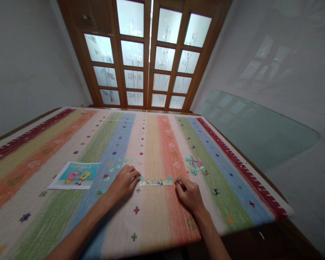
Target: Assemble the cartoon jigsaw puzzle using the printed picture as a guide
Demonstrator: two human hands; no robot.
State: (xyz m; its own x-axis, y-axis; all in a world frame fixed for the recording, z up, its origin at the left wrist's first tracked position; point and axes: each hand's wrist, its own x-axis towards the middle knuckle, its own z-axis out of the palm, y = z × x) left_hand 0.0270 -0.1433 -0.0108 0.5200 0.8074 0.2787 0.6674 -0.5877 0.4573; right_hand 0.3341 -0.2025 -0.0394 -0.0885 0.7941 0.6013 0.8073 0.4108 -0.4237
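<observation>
A joined strip of jigsaw puzzle pieces (157, 182) lies on the striped tablecloth in front of me, with small teal pieces standing up at both ends. My left hand (126, 178) is closed at the strip's left end, thumb and forefinger on the teal jigsaw piece (141, 178) there. Just off the right end, my right hand (189, 191) has its fingers curled into a pinch; whatever is between the fingertips is too small to make out. Loose teal pieces (118, 167) are scattered beyond and beside my left hand. A heap of mixed pieces (195, 166) sits beyond my right hand.
A printed cartoon picture (77, 176) lies flat at the left. The striped tablecloth (154, 220) covers the long table, whose near edge is close to my forearms. Wooden doors with frosted panes (134, 79) stand past the far end, and walls flank both sides.
</observation>
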